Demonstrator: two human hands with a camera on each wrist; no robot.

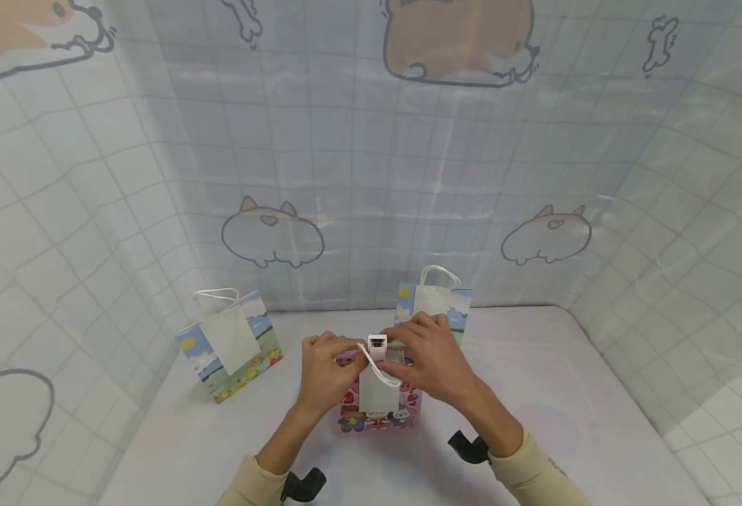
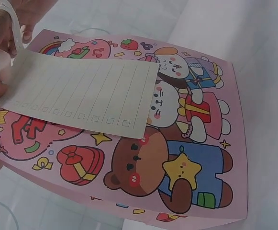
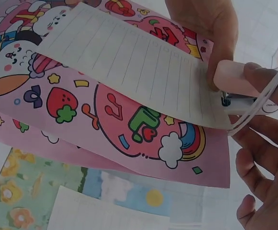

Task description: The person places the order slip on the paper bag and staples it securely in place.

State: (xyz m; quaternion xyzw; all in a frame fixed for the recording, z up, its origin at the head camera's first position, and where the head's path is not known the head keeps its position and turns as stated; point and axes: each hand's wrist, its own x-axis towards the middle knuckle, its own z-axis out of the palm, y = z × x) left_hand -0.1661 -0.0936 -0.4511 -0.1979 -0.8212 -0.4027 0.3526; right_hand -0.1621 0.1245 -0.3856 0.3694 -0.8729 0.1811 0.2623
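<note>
A pink gift bag point(image 1: 349, 419) with cartoon animals stands upright in the middle of the table in the head view. A sheet of lined paper point(image 2: 88, 91) with a row of checkboxes lies against its front at the top. My left hand point(image 1: 323, 372) pinches the sheet and the bag's top edge, its thumb on the paper in the right wrist view. My right hand point(image 1: 434, 355) holds a small pale pink stapler point(image 3: 234, 79), its jaws at the bag's top edge by the sheet. A white rope handle point(image 1: 380, 376) loops down over the front of the sheet.
Another gift bag point(image 1: 270, 355), with a meadow print and a pale sheet on its front, stands at the left. A similar bag point(image 1: 461, 303) stands behind my right hand. A patterned curtain point(image 1: 371, 176) rises behind the white table point(image 1: 535, 372).
</note>
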